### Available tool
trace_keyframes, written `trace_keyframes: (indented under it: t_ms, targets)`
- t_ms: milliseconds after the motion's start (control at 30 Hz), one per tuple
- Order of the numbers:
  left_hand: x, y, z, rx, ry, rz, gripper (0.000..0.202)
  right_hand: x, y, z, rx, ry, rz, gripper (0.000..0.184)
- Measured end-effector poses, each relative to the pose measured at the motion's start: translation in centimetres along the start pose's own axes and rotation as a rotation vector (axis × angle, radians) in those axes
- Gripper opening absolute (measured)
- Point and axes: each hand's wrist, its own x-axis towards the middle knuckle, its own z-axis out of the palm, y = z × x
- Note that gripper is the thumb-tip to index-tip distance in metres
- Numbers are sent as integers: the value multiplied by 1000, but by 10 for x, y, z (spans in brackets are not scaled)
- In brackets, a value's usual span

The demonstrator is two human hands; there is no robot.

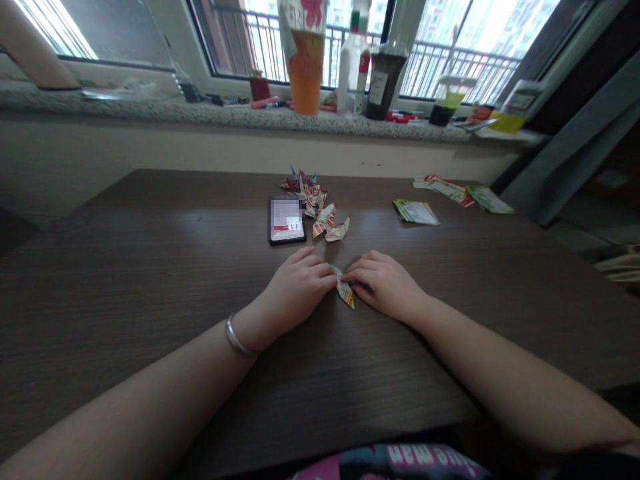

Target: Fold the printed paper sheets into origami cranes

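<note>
My left hand (295,285) and my right hand (385,283) rest close together on the dark wooden table (150,267). Both pinch a small folded piece of printed paper (345,292) that lies between their fingertips. The fingers of each hand are curled and pressed onto the paper. A silver bangle (236,339) circles my left wrist. Just beyond the hands lies a pile of folded paper cranes (317,203), and a phone (287,219) lies flat to the left of that pile.
Printed paper sheets (416,212) and more leaflets (463,192) lie at the table's far right. The stone windowsill (150,110) behind holds an orange drink cup (305,60), bottles, a dark cup (384,83) and small items. Another person's arm (30,50) rests at far left.
</note>
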Motion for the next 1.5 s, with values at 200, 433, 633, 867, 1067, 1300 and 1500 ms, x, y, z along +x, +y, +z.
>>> trace_keyframes:
  t_ms: [200, 433, 633, 867, 1067, 1300, 1500]
  targets:
    - [2, 0, 2, -71, -15, -55, 14, 1, -1, -1, -200, 19, -60, 17]
    - [2, 0, 4, -100, -7, -62, 15, 0, -10, -5, -352, 14, -170, 16]
    - [0, 1, 5, -108, 69, -43, 13, 0, -9, -4, -339, 33, -219, 14]
    - [4, 2, 3, -163, 56, -51, 14, 0, -7, -4, -280, 34, -193, 15]
    - [4, 4, 3, -169, 39, -63, 15, 3, 0, 4, 9, 78, -46, 9]
    - [2, 7, -1, -153, 37, -90, 13, 3, 6, 12, 334, 85, 51, 9]
    - [3, 4, 6, -97, 112, 11, 14, 3, 2, 10, 320, 69, 62, 9]
